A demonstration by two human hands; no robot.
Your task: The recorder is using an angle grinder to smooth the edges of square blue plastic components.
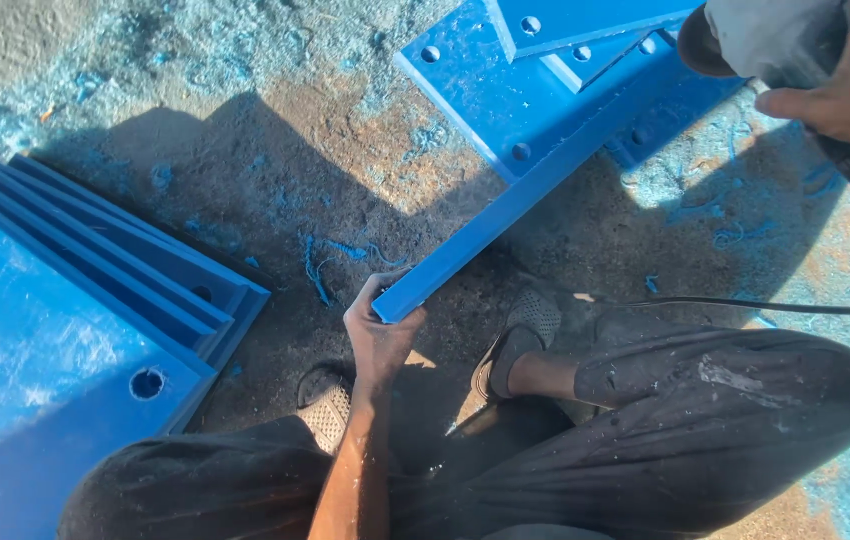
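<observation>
Far left, a stack of blue panels lies flat on the dusty floor, edges stepped, a round hole showing near its lower right corner. Blue shavings are scattered over the floor between the stack and the middle. Centre, the left hand is closed around the near end of a long blue bar, thumb on top, fingers wrapped under; the bar runs diagonally up and right to a blue plate with holes, touching its edge. Below, the person's squatting legs in dark trousers and two shoes rest on the floor. A black cable crosses above the right knee. Top right, the right hand grips a power tool, fingers clamped over its body, above the plate's far side.
</observation>
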